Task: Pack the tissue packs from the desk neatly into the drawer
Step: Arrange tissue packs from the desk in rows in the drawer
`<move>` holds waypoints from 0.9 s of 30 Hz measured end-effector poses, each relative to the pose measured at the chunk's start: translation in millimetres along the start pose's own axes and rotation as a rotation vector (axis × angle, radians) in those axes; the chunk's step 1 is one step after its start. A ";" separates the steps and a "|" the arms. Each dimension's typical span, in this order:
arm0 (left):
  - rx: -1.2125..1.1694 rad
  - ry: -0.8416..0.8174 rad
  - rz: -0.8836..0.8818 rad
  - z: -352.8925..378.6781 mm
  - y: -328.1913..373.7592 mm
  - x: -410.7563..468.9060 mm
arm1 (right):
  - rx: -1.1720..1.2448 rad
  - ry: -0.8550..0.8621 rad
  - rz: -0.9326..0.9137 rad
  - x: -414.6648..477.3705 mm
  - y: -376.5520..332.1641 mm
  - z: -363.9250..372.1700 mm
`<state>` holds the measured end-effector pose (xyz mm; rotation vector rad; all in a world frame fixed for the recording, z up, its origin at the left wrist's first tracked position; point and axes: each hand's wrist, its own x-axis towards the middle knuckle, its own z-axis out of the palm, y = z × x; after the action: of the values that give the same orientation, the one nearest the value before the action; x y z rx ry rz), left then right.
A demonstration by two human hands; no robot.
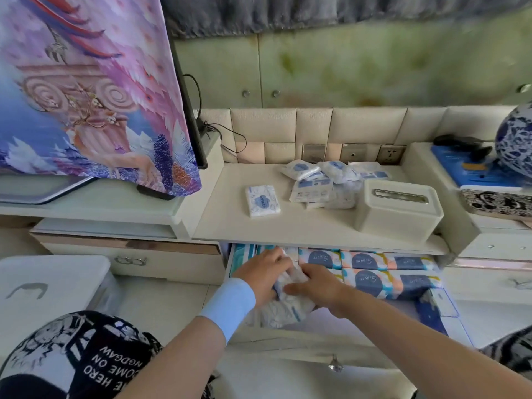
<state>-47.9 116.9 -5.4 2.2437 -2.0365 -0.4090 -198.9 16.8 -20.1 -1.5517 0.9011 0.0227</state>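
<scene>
Tissue pack (289, 308), gripped by L hand (263, 273), R hand (315, 286)

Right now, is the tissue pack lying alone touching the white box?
Apart. The head view shows bare desk between the lone tissue pack and the white box.
</scene>
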 end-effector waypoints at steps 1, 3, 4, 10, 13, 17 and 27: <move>-0.003 -0.034 -0.030 -0.9 -1.8 1.7 | -0.001 0.007 0.004 3.8 2.6 0.5; -0.016 -0.102 -0.126 -4.0 -6.1 1.8 | -0.038 0.076 0.017 10.7 5.4 0.5; -0.029 -0.120 -0.191 -4.3 -10.1 1.1 | -0.105 0.132 0.027 14.3 7.2 -0.9; -0.206 -0.048 -0.457 -1.3 -38.1 -2.9 | -0.722 0.110 0.090 19.9 17.9 -16.5; -0.341 -0.021 -0.529 -1.8 -40.4 -0.2 | -0.680 0.027 0.215 22.0 23.9 -7.2; -0.366 -0.037 -0.547 3.0 -33.1 3.3 | -0.555 0.045 0.179 33.6 38.4 20.5; -0.540 0.038 -0.698 9.4 -40.1 -4.2 | -0.092 -0.022 0.250 42.9 40.0 41.7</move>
<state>-11.9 126.6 -23.4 2.4618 -0.8909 -0.8270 -171.0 33.6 -84.3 -1.5114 1.0850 0.2632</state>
